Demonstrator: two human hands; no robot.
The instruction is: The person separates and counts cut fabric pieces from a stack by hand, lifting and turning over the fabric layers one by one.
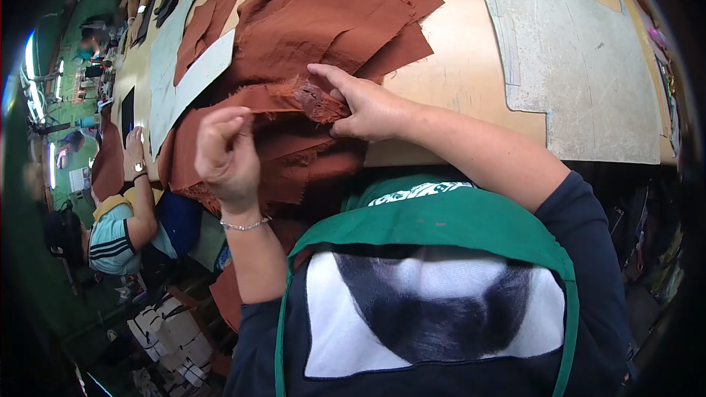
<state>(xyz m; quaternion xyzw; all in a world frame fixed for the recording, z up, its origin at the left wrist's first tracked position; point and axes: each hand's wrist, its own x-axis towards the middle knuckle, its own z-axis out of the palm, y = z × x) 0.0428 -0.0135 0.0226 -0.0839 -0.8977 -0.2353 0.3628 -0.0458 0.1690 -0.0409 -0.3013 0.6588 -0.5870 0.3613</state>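
A thick stack of rust-brown fabric pieces point(316, 26) with frayed edges spreads over the table and hangs off its near edge. My right hand point(371, 106) is wrapped round a bunched, ragged part of the fabric point(318, 103), fingers above and thumb below. To the left, my left hand point(226, 151) is raised at the fabric's edge, its fingertips pinched together. Whatever is between those fingertips is too small to make out. A bracelet point(246, 224) circles my left wrist.
Grey pattern sheets point(573, 66) lie on the table point(460, 37) at right; another pale sheet point(213, 59) lies left of the fabric. A seated person point(121, 239) works at the left edge, and another person's arm point(143, 0) reaches in at upper left.
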